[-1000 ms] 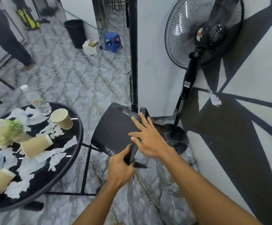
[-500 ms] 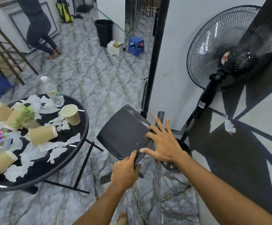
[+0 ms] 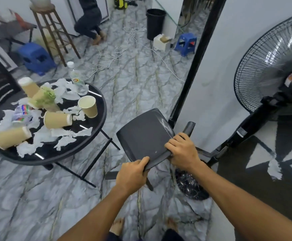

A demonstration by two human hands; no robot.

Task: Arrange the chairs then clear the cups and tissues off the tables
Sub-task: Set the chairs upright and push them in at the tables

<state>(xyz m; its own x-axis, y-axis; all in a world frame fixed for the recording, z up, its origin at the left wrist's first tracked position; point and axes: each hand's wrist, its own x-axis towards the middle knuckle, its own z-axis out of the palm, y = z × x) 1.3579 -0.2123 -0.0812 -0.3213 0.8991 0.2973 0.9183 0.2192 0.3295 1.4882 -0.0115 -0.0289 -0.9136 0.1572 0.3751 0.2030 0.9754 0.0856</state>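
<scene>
Chair (image 3: 143, 134): tilted, to the right of the worktop (image 3: 104, 110) and just clear of its rim. Its legs are mostly hidden, so I cannot tell whether it is off the floor.
Left hand (image 3: 133, 174): clamped on the chair's near edge.
Right hand (image 3: 181, 152): curled over the same edge, farther from the worktop.
Cups (image 3: 57, 120): on the worktop, several lying over.
Tissues (image 3: 35, 136): strewn among them.
Progress: early, in my judgement. Chair-arranging is in hand; clearing not begun.

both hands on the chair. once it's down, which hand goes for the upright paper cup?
Left, probably. The left hand grips the black chair on the side facing the round table, nearer the upright paper cup. The right hand would have to cross the chair.
</scene>
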